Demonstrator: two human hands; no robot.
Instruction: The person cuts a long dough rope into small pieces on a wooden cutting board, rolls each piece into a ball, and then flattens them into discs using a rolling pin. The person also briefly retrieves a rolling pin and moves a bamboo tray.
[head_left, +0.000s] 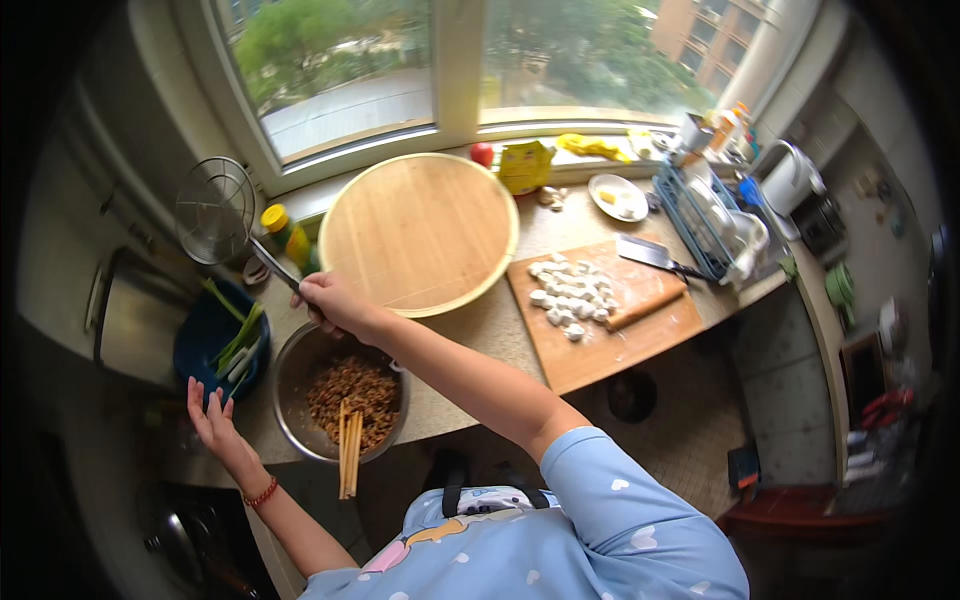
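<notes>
My right hand (324, 300) grips the dark handle of a wire strainer (216, 211), whose round mesh head is raised at the upper left, beside the window frame. Below that hand stands a steel mixing bowl (289, 401) holding a brown minced filling (352, 397). Several wooden chopsticks (349, 454) lean in the filling and stick out over the near rim. My left hand (217, 431) is empty, its fingers spread, between the bowl and a dark blue basin (187, 349). Green onions (240, 341) lie in the basin.
A round wooden board (420, 232) stands at the window. To the right, a cutting board (570, 367) carries white dough pieces (574, 292), a rolling pin (646, 304) and a cleaver (651, 253). Behind are a plate (634, 214) and dish rack (694, 221). A yellow-capped bottle (289, 232) stands left.
</notes>
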